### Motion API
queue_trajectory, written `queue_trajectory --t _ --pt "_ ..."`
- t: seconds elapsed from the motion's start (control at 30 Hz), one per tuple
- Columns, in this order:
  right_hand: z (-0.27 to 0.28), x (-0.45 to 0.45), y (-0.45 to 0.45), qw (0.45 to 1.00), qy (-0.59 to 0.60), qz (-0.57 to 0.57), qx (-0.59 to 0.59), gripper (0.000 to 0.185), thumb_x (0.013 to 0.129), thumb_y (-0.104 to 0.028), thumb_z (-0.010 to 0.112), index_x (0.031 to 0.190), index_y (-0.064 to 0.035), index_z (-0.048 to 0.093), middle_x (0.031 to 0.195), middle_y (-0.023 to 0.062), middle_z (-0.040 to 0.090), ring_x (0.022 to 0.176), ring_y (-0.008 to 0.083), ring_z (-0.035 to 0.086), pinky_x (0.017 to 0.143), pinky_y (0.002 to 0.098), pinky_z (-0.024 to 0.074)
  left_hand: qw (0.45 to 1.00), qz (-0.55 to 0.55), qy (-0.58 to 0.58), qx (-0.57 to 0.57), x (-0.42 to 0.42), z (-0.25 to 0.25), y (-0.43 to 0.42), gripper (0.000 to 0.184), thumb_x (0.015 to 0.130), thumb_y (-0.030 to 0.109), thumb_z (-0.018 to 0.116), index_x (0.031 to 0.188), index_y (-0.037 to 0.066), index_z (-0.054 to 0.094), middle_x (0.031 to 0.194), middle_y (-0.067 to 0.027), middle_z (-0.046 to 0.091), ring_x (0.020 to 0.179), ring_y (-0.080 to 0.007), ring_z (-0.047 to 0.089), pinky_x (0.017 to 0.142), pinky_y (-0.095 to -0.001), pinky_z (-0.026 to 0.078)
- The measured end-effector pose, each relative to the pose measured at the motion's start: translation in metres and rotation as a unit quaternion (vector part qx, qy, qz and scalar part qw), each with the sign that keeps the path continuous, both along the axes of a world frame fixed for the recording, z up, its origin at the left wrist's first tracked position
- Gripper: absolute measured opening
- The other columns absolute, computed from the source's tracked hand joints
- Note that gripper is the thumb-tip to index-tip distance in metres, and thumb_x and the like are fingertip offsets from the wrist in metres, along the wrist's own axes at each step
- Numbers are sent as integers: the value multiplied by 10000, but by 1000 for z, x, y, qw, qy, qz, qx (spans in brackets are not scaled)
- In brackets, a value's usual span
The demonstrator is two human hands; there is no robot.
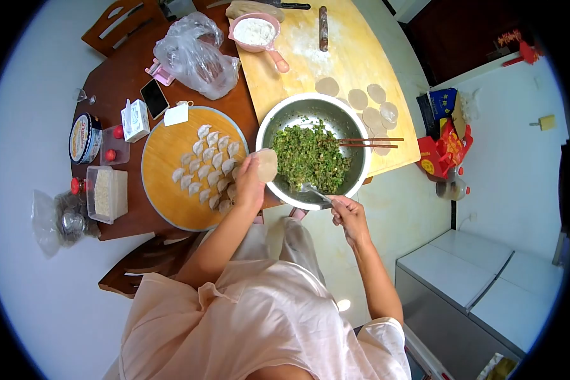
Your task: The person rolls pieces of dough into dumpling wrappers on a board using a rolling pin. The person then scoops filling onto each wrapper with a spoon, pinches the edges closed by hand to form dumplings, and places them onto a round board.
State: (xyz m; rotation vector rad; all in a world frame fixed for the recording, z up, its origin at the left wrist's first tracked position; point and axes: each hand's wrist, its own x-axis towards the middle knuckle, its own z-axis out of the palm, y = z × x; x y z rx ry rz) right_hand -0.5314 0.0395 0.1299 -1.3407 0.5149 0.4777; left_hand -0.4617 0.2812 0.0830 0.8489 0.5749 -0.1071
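A round dough wrapper [267, 166] is held in my left hand [250, 184], at the left rim of a large metal bowl [266, 134]. My right hand [350, 216] grips a metal spoon [316, 193] at the bowl's near side, its tip in the green chopped filling [311, 155]. Two brown chopsticks [380, 143] rest across the bowl's right rim. Left of the bowl, rows of folded dumplings [202, 171] lie on a round wooden board [160, 166]. Several more wrappers [358, 99] lie on the floured board [396, 88] to the right.
Behind the bowl are a pink flour cup [254, 31], a rolling pin [323, 28] and a plastic bag [202, 57]. A phone [154, 99], tissue box [135, 120], round tin [85, 138] and plastic container [106, 194] stand at the left. A wooden chair [136, 266] touches the near left side.
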Motion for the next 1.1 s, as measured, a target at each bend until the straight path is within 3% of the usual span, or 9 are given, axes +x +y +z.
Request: queue_trajectory --t 0.07,0.2,0.3,0.33,0.47,0.7,0.9,1.0,1.1 --pt "11 -1 5 999 -23 -46 20 227 935 -109 528 1067 35 644 662 -27 505 529 40 392 492 191 321 997 -3 69 -23 3 13 -25 317 992 145 414 1241 -34 499 1223 -167 564 1132 -256 559 988 -374 443" --pt "21 -4 19 969 -177 -91 -144 227 940 -65 501 1092 36 637 689 -18 486 585 57 411 518 203 333 989 -44 16 -138 3 10 -68 366 1002 201 408 1301 -9 431 1282 -156 522 1197 -277 512 1013 -451 428" --pt "20 -7 14 874 -345 -32 -341 233 928 -26 501 1109 28 637 699 1 477 613 85 428 533 223 350 975 -40 39 -213 7 23 -87 344 1013 208 401 1280 -3 451 1273 -150 524 1163 -262 536 1002 -427 449" --pt "27 -9 18 857 -353 -31 -375 276 868 52 534 1118 10 642 686 45 454 611 136 445 536 259 374 974 -45 56 -214 9 27 -93 359 1015 222 391 1289 -6 433 1280 -162 509 1176 -277 521 1015 -447 441" --pt "0 -16 12 747 -446 8 -493 415 750 130 601 1134 -21 646 664 99 419 574 215 457 516 321 397 961 -46 76 -260 12 27 -104 363 1016 238 377 1268 -15 442 1268 -170 512 1184 -293 506 1008 -468 437" --pt "-4 -25 10 728 -453 58 -512 441 738 135 603 1146 -28 641 657 90 444 560 211 470 498 328 399 957 -56 121 -257 20 16 -100 366 1017 235 362 1249 -32 453 1261 -171 519 1173 -303 512 1004 -483 432" --pt "14 -26 3 765 -458 -16 -452 419 729 131 586 1128 17 645 625 65 411 548 196 450 501 297 389 956 -32 111 -269 26 24 -91 370 1021 270 364 1239 -12 466 1250 -157 538 1167 -298 522 1009 -491 433" --pt "23 -16 10 805 -401 -63 -434 380 785 128 549 1138 19 636 688 85 443 586 193 457 538 282 392 958 -21 94 -271 21 33 -95 374 1024 277 354 1242 -5 465 1248 -156 542 1165 -297 527 1008 -495 435" --pt "22 -14 18 826 -377 -65 -414 358 817 127 518 1143 25 627 707 79 432 608 174 437 563 267 383 954 -7 83 -289 19 40 -101 434 1026 323 320 1274 -12 444 1281 -173 520 1214 -306 487 1073 -496 362"
